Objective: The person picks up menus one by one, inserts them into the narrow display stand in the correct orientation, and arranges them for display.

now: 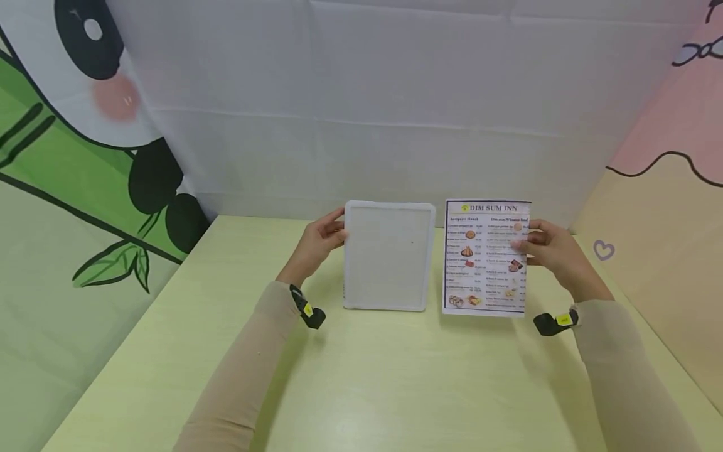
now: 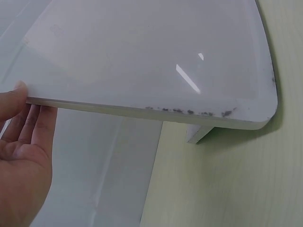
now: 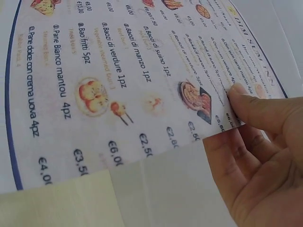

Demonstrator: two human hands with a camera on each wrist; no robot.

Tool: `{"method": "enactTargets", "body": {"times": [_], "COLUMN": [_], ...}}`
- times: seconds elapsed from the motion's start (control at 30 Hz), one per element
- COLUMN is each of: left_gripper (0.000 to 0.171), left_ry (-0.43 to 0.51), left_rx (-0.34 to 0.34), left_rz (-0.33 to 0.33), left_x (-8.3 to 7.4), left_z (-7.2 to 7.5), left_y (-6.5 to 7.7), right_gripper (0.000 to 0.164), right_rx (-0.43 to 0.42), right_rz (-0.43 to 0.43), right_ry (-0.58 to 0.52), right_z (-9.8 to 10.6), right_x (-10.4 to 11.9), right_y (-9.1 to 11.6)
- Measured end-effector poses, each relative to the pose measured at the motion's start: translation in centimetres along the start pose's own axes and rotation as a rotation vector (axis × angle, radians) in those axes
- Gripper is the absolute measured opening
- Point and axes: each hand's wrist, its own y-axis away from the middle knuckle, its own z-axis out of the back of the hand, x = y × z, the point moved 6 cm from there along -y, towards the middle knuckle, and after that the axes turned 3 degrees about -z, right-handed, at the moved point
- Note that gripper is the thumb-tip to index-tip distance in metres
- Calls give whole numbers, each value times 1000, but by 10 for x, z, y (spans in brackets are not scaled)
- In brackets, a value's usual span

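A white rectangular board [image 1: 388,257] with a raised rim stands upright on the table, leaning back slightly. My left hand [image 1: 315,245] pinches its left edge, thumb in front and fingers behind. In the left wrist view, dark scuffs mark the edge of the board [image 2: 156,61], and a short support leg [image 2: 199,133] shows behind it. To the right, my right hand [image 1: 556,254] holds a printed paper menu [image 1: 486,270] headed "DIM SUM INN" by its right edge. The menu [image 3: 128,90] carries prices and small food pictures. A narrow gap separates menu and board.
The pale yellow-green wooden table [image 1: 361,383] extends in front of both hands. Behind it hangs a creased white backdrop [image 1: 361,138]. Cartoon-printed panels stand at the left [image 1: 62,263] and right [image 1: 666,238] sides.
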Motion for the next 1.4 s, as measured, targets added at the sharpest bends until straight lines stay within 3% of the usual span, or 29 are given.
{"method": "enactTargets", "body": {"times": [0.43,0.77,1.1,1.4], "left_gripper": [59,59,59,59], "left_ry": [1,4,8,12], "left_rx": [3,5,4,8], "left_rz": [-10,-20,-25,-24], "left_x": [0,0,0,1], "left_z": [1,0,1,0], "left_y": [0,0,0,0], "right_gripper": [40,44,48,54], "right_rx": [-26,-43,-25,-12], "right_rz": [-8,-35,-34,-39], "right_ry": [-142,-177,-324,-371], "right_z": [-5,-9,-14,-21], "right_x": [16,22,36,46], "right_y": [0,-4,-3,-6]}}
